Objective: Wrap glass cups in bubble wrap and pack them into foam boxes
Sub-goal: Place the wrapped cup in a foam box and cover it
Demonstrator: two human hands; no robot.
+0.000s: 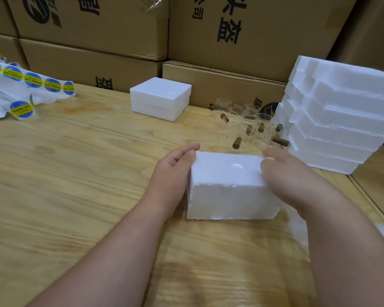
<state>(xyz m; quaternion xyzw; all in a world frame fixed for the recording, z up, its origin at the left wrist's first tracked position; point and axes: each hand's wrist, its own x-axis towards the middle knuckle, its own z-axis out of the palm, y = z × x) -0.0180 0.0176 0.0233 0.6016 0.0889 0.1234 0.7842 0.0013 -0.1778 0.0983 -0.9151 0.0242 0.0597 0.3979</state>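
A closed white foam box (pixel 228 189) sits on the wooden table (pixel 75 162) right in front of me. My left hand (pixel 171 173) presses against its left side with straight fingers, the thumb over the top edge. On the box's right side lies my right hand (pixel 288 173), its fingers curled over the top right corner. Behind the box stand several clear glass cups (pixel 248 127) with brown wooden handles. What is inside the box is hidden.
A second closed foam box (pixel 160 98) stands farther back. A leaning stack of foam box halves (pixel 333 120) fills the right. Sheets of blue and yellow round stickers (pixel 27 83) lie at the left. Cardboard cartons (pixel 120 41) wall the back. Bubble wrap (pixel 297 227) lies under my right forearm.
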